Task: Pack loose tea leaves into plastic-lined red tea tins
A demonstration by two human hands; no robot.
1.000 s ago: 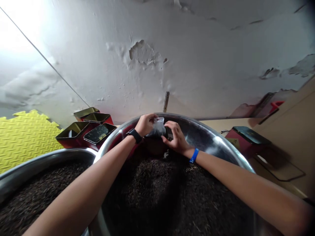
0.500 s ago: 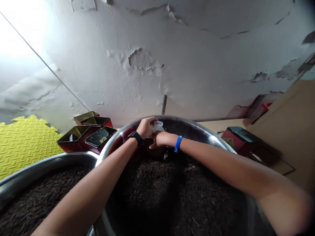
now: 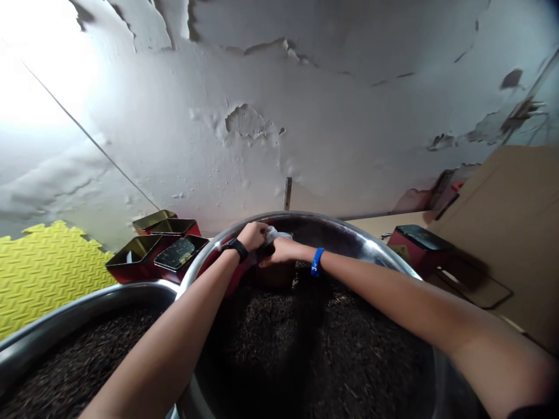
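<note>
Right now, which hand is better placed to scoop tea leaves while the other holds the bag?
Probably right: the right hand sits lower, nearer the tea leaves; the left hand holds the plastic bag at its top.

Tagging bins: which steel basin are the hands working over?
The centre basin, right of the other: left hand and right hand meet at a whitish bag by its far rim. The left basin has none.

No legible text; blue wristband (image 3: 317, 261) mark unreadable.
</note>
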